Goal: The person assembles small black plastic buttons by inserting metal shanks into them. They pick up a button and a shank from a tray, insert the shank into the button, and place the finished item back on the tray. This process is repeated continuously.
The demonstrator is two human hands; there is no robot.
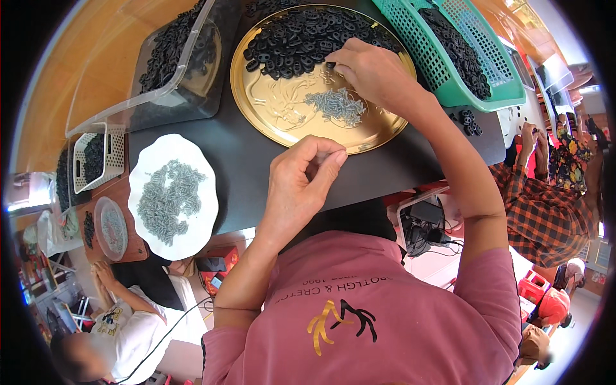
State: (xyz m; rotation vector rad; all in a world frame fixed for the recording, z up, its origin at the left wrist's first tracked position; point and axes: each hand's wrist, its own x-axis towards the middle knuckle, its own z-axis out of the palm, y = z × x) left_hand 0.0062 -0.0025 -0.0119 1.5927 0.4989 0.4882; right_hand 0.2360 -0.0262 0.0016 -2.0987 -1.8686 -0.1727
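Observation:
A round gold tray (256, 109) lies in front of me on the dark table. Small black oval plastic pieces with holes (308, 38) are heaped over its far half, and a small pile of silvery screws (337, 106) sits nearer its middle. My right hand (375, 74) reaches over the tray from the right, its fingertips pinched on a black plastic piece (330, 65) at the heap's near edge. By the tray's near rim, my left hand (298, 176) is closed with thumb and forefinger pressed together. Whatever lies between those fingers is too small or hidden to make out.
A scalloped white plate (138, 192) of screws stands at left. Behind it is a clear plastic bin (183, 70) of black pieces. A green basket (443, 86) with more stands at right, several loose pieces (470, 122) beside it. Other people sit at both sides.

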